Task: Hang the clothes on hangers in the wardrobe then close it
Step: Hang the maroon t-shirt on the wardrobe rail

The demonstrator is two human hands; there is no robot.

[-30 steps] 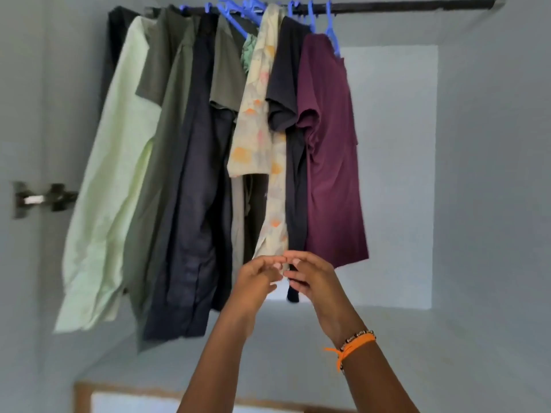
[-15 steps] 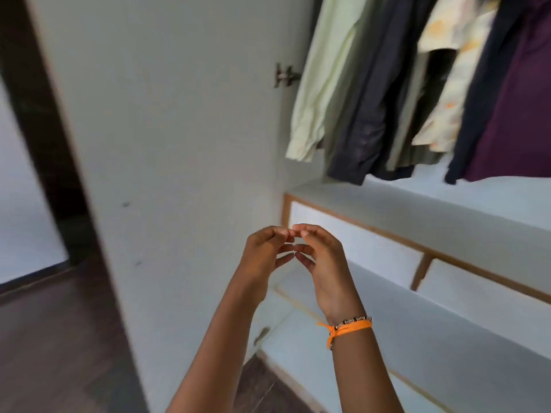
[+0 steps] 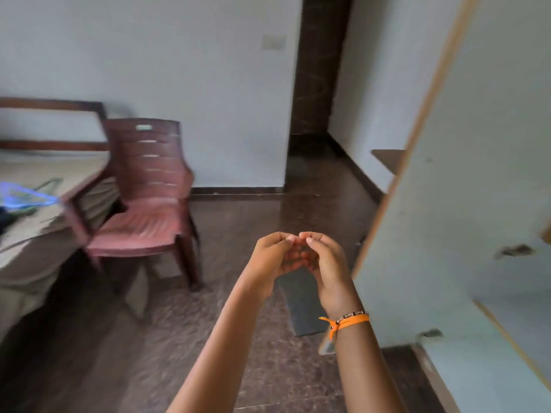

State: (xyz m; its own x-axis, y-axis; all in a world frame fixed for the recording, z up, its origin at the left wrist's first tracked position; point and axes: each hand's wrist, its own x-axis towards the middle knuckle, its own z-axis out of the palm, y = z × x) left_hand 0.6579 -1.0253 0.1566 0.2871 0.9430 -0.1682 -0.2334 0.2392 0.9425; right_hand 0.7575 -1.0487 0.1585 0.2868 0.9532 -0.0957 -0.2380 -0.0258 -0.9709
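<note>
Out in front of the person, over the dark polished stone floor (image 3: 268,368), the left hand (image 3: 272,259) and the right hand (image 3: 323,262) are raised together, fingers loosely curled toward each other with the fingertips (image 3: 290,240) touching or nearly so; nothing can be seen between them, so both hold nothing. An orange thread band and a thin beaded bracelet (image 3: 347,320) circle the right wrist. On the far right stands the open white wardrobe door with a light wooden edge strip (image 3: 477,204), its panel marked by a few dark chips, just beside the right forearm. At the far left edge, on the bed with a beige sheet and dark wooden frame (image 3: 35,234), lies a blue plastic clothes hanger (image 3: 26,196), blurred, next to a bit of dark cloth (image 3: 4,219) cut off by the frame; both are well apart from the hands. Against the bed stands a reddish-brown plastic slatted armchair (image 3: 146,204). Behind, a pale wall carries a switch plate (image 3: 273,41), and a dark doorway (image 3: 316,84) opens beside it. A grey mat (image 3: 304,305) lies on the floor beneath the hands.
</note>
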